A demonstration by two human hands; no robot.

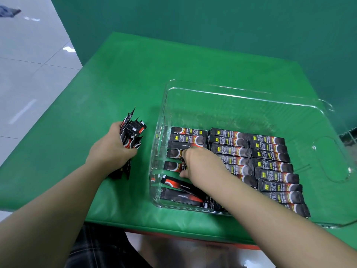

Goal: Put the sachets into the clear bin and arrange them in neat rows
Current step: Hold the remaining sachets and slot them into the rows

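Observation:
A clear bin [241, 97] stands on the green table, right of centre. Several black-and-red sachets [270, 167] lie flat in rows on its floor, and two near the front left [179, 196] lie askew. My right hand [201, 165] reaches into the bin's left row, fingers pinched on a sachet [173, 167] there. To the left of the bin, my left hand [112, 151] grips an upright bundle of sachets [132, 132] resting on the table.
The green table [125, 84] has a near edge just below the bin and a left edge beside white floor tiles. A green wall rises behind the table. A dark object [348, 136] sits at the far right.

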